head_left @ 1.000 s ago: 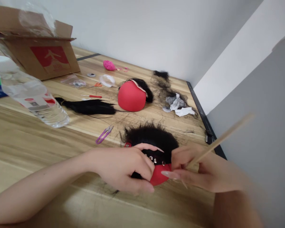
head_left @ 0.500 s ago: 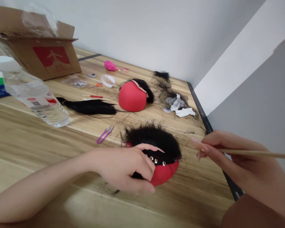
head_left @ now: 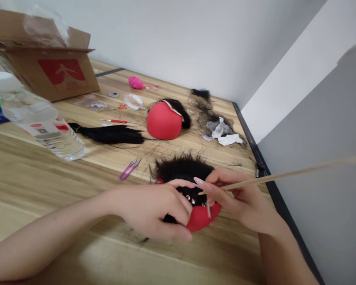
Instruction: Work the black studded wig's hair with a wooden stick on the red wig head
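Two bare hands are working at the lower middle of the frame, over one near red form (head_left: 203, 217), which is lying on the one wooden tabletop (head_left: 86, 253) and carrying one dark mass of black hair (head_left: 180, 170). The left hand (head_left: 157, 204) is resting on it, fingers half curled and holding it down, one finger stretching across the black part. The right hand (head_left: 240, 202) is pinching one thin wooden stick (head_left: 269, 179) between nearly closed fingertips, and the stick's tip is pointing at the black part, beside at least three shiny studs (head_left: 193, 201); whether it is touching cannot be told. A second red form (head_left: 164, 120) is sitting at the centre. Left of centre, one pair of purple snips (head_left: 127, 172), one black hair bundle (head_left: 112, 134) and one red-handled tool (head_left: 118, 121) are lying apart. One bottle (head_left: 44, 122) and one carton (head_left: 56, 73) are standing at the left and upper left, one pink ball (head_left: 135, 82) is lying at the upper middle, and crumpled tissue (head_left: 221, 128) is lying right of centre
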### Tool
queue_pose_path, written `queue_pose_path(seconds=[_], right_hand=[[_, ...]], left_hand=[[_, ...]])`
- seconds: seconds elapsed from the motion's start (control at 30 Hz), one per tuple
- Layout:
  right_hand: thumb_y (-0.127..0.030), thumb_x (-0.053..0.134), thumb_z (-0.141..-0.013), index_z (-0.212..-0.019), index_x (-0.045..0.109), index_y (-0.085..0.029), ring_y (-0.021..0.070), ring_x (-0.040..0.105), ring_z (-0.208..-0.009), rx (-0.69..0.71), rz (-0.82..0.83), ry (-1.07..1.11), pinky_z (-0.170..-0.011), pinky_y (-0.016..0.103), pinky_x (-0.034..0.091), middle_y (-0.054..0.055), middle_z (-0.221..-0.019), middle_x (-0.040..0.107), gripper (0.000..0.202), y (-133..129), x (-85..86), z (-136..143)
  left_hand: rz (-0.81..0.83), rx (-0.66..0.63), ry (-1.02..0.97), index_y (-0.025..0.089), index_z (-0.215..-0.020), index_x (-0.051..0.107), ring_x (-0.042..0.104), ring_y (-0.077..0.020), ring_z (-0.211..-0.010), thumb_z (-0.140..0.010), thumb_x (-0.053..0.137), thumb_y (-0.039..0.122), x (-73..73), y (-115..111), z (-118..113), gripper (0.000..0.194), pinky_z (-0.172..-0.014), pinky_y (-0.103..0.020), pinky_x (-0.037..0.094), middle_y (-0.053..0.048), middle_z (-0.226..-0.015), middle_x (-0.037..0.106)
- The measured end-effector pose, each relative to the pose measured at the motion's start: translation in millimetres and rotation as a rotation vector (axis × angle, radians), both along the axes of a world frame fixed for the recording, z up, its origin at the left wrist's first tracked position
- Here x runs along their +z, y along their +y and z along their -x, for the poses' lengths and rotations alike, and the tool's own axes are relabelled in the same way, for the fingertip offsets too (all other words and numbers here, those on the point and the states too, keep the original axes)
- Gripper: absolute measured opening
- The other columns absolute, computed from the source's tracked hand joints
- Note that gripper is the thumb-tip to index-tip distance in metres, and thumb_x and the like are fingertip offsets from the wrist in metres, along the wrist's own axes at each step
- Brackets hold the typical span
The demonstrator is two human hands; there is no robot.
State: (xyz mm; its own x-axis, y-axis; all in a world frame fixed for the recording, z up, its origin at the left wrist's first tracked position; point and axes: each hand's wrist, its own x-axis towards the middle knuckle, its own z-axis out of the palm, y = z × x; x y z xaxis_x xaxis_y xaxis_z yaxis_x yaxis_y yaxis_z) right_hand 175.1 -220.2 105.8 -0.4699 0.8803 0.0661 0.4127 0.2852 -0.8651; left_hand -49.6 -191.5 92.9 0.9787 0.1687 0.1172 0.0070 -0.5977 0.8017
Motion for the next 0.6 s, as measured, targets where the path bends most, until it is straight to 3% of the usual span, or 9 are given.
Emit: queue_pose_path(seconds=[0.3,0.47,0.6], right_hand=[[-0.034,0.061,-0.096,-0.076,0.061,-0.018,0.0105,0.048,-0.059,0.058,-0.020,-0.031,-0.054,0.022,0.036,-0.002,-0.064,0.057,0.026,0.5,-1.9,7.3],[-0.036,0.061,-0.096,-0.076,0.061,-0.018,0.0109,0.048,-0.059,0.061,-0.048,-0.056,-0.054,0.023,0.036,-0.002,-0.064,0.057,0.027,1.2,-3.7,7.5],[-0.036,0.060,-0.096,-0.076,0.061,-0.018,0.0110,0.048,-0.059,0.066,-0.058,-0.064,-0.055,0.023,0.037,-0.002,-0.065,0.058,0.026,1.4,-4.6,7.5]], left_hand=[[-0.002,-0.004,0.001,0.019,-0.061,0.039,0.050,-0.0099,-0.064,-0.094,0.055,0.023,-3.7,0.8,0.6,0.037,-0.091,-0.025,0.041,0.005,-0.064,0.053],[0.006,-0.019,-0.003,0.019,-0.061,0.038,0.051,-0.0101,-0.064,-0.094,0.055,0.024,-3.7,0.9,0.0,0.038,-0.084,-0.024,0.043,0.004,-0.064,0.054],[0.023,-0.023,-0.008,0.019,-0.062,0.038,0.051,-0.0100,-0.066,-0.093,0.057,0.021,-3.4,0.7,-0.3,0.036,-0.088,-0.025,0.042,0.005,-0.065,0.052]])
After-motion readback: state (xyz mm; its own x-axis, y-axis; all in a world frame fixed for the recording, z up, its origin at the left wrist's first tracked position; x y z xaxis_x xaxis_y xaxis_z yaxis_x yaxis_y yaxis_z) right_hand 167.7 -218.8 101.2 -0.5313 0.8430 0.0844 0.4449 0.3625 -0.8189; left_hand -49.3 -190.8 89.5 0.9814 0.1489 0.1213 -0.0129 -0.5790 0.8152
